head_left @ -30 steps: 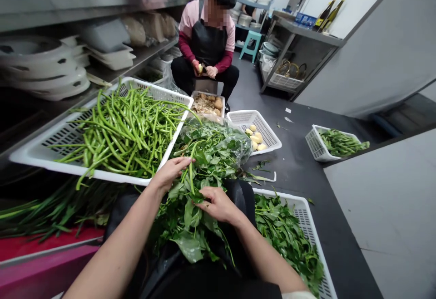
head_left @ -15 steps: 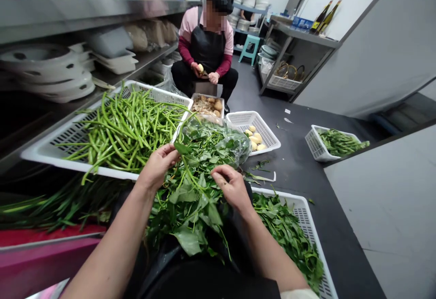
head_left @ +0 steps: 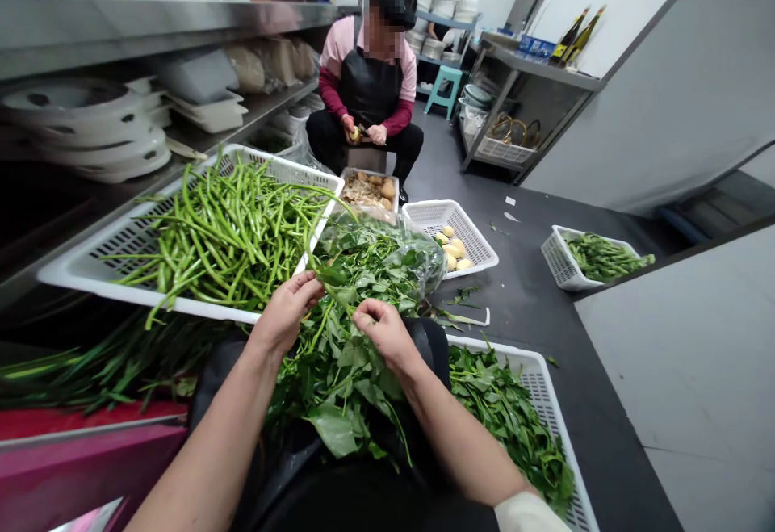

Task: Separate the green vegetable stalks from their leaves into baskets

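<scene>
My left hand (head_left: 289, 307) pinches a leafy green stem (head_left: 333, 276) between thumb and fingers. Close to its right, my right hand (head_left: 385, 335) is closed in a pinch on the lower part of the same stem. Beneath both hands a heap of leafy greens (head_left: 342, 374), with long stems and broad leaves, lies across my lap and reaches forward into a clear plastic bag (head_left: 431, 261). Bare green stems (head_left: 230, 233) fill a white basket (head_left: 115, 286) on the left. Leafy tops (head_left: 505, 415) lie in another white basket (head_left: 554, 395) by my right knee.
Facing me, a seated person (head_left: 372, 72) handles a potato (head_left: 354, 135) above a tray of peelings (head_left: 363, 187). A basket (head_left: 481, 245) holds peeled potatoes (head_left: 455, 251). Metal shelving (head_left: 163, 23) runs along the left, and a basket of green pods (head_left: 569, 266) stands at right.
My right hand has moved left and slightly down, closer to my left hand, and now pinches the stem. My left hand has shifted slightly right and down. The other person's hands have moved a little.
</scene>
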A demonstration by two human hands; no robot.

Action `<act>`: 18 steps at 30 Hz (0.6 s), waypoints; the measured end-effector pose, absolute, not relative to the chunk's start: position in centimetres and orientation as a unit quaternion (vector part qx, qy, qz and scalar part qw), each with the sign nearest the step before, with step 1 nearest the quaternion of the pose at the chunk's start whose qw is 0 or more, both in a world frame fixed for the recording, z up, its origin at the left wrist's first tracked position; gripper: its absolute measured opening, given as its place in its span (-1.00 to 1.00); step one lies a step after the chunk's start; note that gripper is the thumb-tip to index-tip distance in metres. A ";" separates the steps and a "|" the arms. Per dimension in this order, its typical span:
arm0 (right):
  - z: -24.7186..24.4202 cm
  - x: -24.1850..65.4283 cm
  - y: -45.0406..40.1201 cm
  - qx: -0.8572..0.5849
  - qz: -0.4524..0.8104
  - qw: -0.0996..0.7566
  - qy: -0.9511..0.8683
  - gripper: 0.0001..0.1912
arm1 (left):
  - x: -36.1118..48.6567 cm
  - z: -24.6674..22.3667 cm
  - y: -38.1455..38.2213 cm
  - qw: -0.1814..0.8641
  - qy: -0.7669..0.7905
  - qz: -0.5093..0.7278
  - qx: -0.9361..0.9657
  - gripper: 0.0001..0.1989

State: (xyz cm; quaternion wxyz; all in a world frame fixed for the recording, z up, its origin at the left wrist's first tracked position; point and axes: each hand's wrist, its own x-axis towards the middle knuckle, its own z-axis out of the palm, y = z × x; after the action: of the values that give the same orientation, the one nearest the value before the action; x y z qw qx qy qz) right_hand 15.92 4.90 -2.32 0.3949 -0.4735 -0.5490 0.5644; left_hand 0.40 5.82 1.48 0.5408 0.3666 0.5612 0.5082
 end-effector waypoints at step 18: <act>-1.7 17.0 5.0 -0.421 0.532 0.335 -0.653 -0.75 | 1.7 0.9 3.9 0.514 0.582 0.425 0.466 -0.65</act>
State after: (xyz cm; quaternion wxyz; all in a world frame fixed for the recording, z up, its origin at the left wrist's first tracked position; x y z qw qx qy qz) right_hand 17.02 5.03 -1.67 0.3352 -0.4212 -0.6532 0.5325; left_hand 1.65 3.91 0.87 0.5136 0.4656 0.5824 0.4246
